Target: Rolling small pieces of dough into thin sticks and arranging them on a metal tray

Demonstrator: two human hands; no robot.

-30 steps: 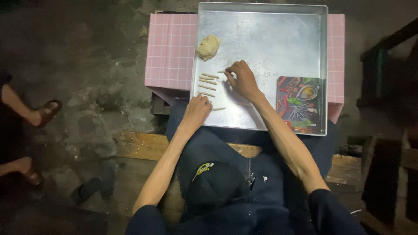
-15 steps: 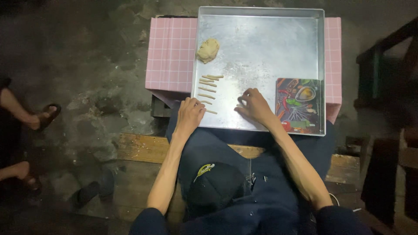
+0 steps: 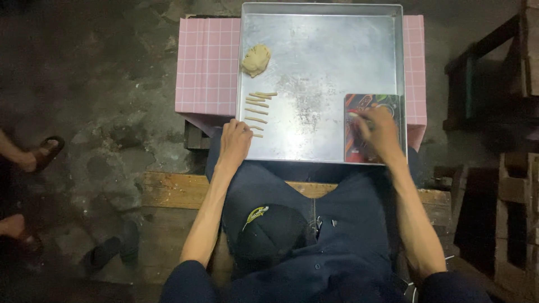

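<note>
Surroundings first: rough dark concrete floor [image 3: 95,84] fills left half of frame. At far left edge, another person's feet in sandals [image 3: 42,151], well apart from the work. A dark shoe [image 3: 109,252] lies lower left, near a wooden bench [image 3: 174,191] that runs across mid-frame under the person's legs. Dark wooden furniture [image 3: 494,101] stands along right edge. A dark cap w/ yellow emblem [image 3: 269,230] sits on the lap, lower centre, between the forearms; nothing blocks the tray itself.

Containers: a big shallow metal tray [image 3: 320,11] sits on a pink tiled stool [image 3: 205,67], upper centre. Inside, upper-left part: a lump of pale dough [image 3: 256,59]. Below it, a column of thin dough sticks [image 3: 258,109], laid roughly parallel, near tray's left wall. Lower-right corner of tray: a colourful printed card [image 3: 365,106], lying flat.

Left hand [image 3: 234,143] rests at tray's lower-left edge, fingers curled loosely, just beside the lowest sticks; seems to hold nothing. Right hand [image 3: 382,132] is over the card, motion-blurred; can't tell if it grips anything or how far fingers are spread.
</note>
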